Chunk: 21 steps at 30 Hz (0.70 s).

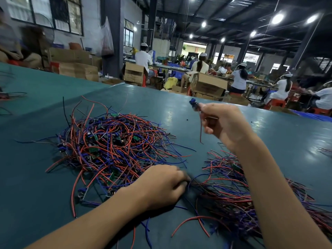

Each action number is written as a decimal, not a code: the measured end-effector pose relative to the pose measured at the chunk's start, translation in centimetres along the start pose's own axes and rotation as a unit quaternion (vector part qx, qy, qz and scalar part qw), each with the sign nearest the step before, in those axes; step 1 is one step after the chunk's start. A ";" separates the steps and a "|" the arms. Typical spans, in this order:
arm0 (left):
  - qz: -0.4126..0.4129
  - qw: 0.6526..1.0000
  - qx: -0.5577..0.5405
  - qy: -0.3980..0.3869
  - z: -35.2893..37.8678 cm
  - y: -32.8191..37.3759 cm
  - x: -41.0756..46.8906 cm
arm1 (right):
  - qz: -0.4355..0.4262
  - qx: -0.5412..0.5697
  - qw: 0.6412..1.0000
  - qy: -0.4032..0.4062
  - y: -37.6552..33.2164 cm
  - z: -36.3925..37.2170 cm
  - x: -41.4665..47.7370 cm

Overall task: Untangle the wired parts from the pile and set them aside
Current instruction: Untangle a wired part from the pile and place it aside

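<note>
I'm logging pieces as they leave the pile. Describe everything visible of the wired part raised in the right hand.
The small blue wired part, plastic by its look and blurred, sticks out of the right hand, which pinches it. It is held up above the teal table. One thin red wire hangs free below the grip.

pile (111,146) on table (179,112) left | set-aside bundle (233,191) right | cardboard boxes (208,85) behind table

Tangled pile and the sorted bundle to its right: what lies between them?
In the head view, the left hand, gripping wire ends of the sorted bundle; behind it, mostly bare table.
</note>
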<state>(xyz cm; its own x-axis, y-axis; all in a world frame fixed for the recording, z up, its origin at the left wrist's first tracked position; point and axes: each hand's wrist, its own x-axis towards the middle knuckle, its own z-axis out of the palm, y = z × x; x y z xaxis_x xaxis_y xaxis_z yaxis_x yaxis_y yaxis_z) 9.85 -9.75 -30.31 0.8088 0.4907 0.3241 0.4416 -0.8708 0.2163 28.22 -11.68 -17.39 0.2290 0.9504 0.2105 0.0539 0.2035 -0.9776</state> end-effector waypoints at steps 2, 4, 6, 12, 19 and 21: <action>-0.001 1.000 0.003 0.001 0.1 0.0 0.0 | -0.014 -0.012 1.000 0.017 -1.3 -1.7 -0.4; -0.002 1.000 -0.003 0.005 0.2 0.0 -0.1 | -0.032 -0.064 0.995 0.062 -2.5 -4.1 -1.0; -0.002 1.000 -0.016 0.009 0.1 -0.1 0.0 | -0.057 -0.222 0.962 0.147 -3.1 -7.4 -1.4; -0.009 1.000 -0.012 0.010 0.3 -0.1 0.2 | 0.154 -0.460 0.834 0.261 0.5 -14.6 -1.5; -0.006 1.000 -0.010 0.013 0.5 -0.1 0.2 | 0.163 -0.520 0.806 0.233 2.1 -9.2 -0.4; -0.005 1.000 -0.002 0.009 0.4 0.0 0.2 | -0.005 -0.519 0.816 0.255 0.4 -5.2 0.0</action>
<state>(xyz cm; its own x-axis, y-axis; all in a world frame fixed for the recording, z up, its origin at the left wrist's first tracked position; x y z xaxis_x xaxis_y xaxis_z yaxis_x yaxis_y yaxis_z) 10.15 -9.65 -30.61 0.7968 0.5002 0.3391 0.4482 -0.8655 0.2236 33.33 -12.85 -17.77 0.5842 0.6742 0.4518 0.7916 -0.3506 -0.5005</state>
